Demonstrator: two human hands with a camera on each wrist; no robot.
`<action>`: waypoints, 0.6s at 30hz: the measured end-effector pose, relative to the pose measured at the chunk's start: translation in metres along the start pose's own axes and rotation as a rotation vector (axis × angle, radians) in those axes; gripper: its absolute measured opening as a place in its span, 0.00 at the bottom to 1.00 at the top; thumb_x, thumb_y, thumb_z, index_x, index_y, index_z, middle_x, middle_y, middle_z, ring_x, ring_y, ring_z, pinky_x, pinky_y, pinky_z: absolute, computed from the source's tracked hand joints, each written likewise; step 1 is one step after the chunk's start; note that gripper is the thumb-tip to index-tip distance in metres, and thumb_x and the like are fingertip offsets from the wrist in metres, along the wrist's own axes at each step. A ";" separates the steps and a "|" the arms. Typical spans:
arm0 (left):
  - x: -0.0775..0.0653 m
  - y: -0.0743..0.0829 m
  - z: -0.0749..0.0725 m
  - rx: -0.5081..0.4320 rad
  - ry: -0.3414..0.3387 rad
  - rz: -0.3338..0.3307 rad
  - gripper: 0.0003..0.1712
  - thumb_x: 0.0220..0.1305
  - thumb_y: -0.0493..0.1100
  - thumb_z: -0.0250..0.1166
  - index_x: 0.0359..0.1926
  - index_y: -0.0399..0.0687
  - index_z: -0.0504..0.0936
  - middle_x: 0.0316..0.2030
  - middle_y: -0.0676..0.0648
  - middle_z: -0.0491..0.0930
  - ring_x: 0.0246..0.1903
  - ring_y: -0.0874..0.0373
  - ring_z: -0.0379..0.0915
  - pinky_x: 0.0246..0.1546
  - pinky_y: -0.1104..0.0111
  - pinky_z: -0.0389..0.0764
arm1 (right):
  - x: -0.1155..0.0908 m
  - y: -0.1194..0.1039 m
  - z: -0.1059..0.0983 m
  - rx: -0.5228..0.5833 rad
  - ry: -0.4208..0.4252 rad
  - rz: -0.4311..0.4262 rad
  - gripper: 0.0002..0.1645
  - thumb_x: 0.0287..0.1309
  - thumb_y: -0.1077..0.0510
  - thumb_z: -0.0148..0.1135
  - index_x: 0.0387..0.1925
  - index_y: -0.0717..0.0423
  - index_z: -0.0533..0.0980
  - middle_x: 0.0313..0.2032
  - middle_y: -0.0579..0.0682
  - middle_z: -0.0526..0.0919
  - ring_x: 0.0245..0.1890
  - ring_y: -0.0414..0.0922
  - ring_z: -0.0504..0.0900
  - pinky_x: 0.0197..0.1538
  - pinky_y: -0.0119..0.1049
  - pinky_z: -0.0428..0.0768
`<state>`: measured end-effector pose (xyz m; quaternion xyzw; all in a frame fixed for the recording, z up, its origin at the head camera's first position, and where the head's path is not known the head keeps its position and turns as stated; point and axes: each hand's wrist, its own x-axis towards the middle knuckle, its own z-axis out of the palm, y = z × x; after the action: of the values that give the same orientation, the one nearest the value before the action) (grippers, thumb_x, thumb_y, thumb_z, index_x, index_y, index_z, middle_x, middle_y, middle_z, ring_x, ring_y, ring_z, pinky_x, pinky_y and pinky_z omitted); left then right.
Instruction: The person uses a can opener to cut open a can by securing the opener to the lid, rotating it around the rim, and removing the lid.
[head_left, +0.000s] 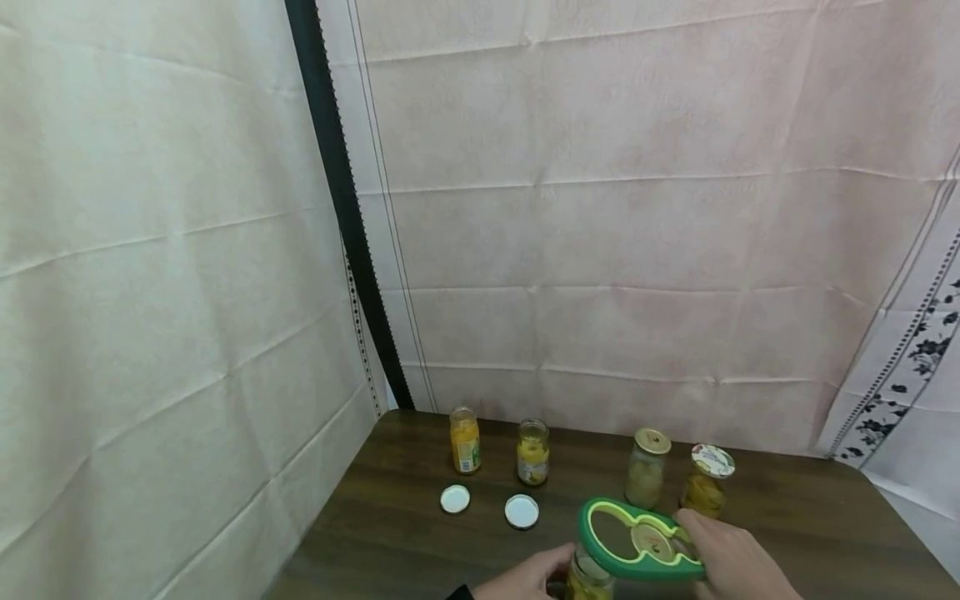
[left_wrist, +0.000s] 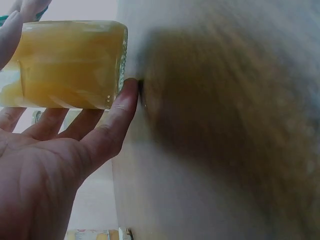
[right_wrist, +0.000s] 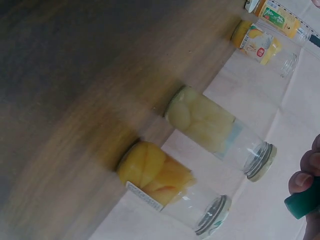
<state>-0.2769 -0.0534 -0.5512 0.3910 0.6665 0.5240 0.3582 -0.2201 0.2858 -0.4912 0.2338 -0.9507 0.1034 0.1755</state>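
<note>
My left hand [head_left: 528, 577] holds a glass jar of yellow fruit [left_wrist: 70, 65] near the table's front. In the left wrist view the thumb lies on one side of the jar and the fingers on the other. The right hand [head_left: 738, 557] grips the end of a green jar opener [head_left: 637, 572]. That opener lies over the jar's top, hiding part of its mouth. A gold lid [head_left: 651, 543] shows inside the opener's frame, to the right of the jar. Only some fingers and the opener's green end appear in the right wrist view.
Behind the opener stand a gold-lidded jar of pale fruit [head_left: 645, 477] and a jar with a patterned white lid [head_left: 705, 483]. Two lidless jars [head_left: 465, 442] [head_left: 533, 454] stand further left, with two white-faced lids [head_left: 454, 498] [head_left: 522, 512] before them. Cloth walls border the wooden table [head_left: 360, 533].
</note>
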 end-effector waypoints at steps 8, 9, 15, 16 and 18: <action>-0.002 0.004 0.001 -0.033 0.012 -0.005 0.34 0.82 0.58 0.59 0.79 0.52 0.65 0.72 0.50 0.76 0.65 0.73 0.74 0.64 0.74 0.77 | -0.007 0.004 0.005 0.023 0.024 0.019 0.31 0.39 0.65 0.78 0.47 0.43 0.75 0.30 0.27 0.70 0.29 0.24 0.65 0.29 0.30 0.69; -0.001 0.005 0.002 -0.036 0.020 -0.001 0.33 0.82 0.57 0.60 0.79 0.52 0.65 0.72 0.49 0.76 0.64 0.73 0.75 0.64 0.74 0.77 | -0.007 0.004 0.006 0.019 0.041 0.011 0.31 0.40 0.65 0.79 0.46 0.43 0.75 0.30 0.27 0.70 0.29 0.24 0.64 0.29 0.29 0.69; 0.004 0.008 0.005 -0.077 0.100 0.039 0.29 0.81 0.51 0.63 0.75 0.55 0.67 0.67 0.53 0.80 0.60 0.70 0.79 0.62 0.73 0.80 | -0.009 0.004 0.006 0.043 0.025 0.005 0.29 0.46 0.61 0.81 0.48 0.45 0.75 0.30 0.28 0.71 0.29 0.23 0.65 0.29 0.29 0.70; 0.005 0.009 0.006 -0.090 0.119 0.042 0.28 0.80 0.50 0.63 0.74 0.55 0.68 0.65 0.53 0.80 0.59 0.69 0.80 0.61 0.72 0.81 | -0.009 0.005 0.005 0.054 -0.005 0.020 0.28 0.47 0.59 0.81 0.48 0.45 0.75 0.31 0.28 0.72 0.30 0.23 0.65 0.30 0.29 0.71; 0.007 0.011 0.007 -0.116 0.162 0.038 0.27 0.80 0.48 0.64 0.73 0.56 0.69 0.63 0.55 0.81 0.57 0.68 0.81 0.59 0.72 0.82 | -0.008 0.005 0.003 0.070 -0.061 0.052 0.27 0.51 0.56 0.81 0.50 0.46 0.75 0.32 0.30 0.74 0.30 0.24 0.66 0.30 0.30 0.72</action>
<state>-0.2725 -0.0425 -0.5425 0.3387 0.6544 0.5980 0.3153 -0.2168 0.2922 -0.4980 0.2179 -0.9572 0.1341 0.1354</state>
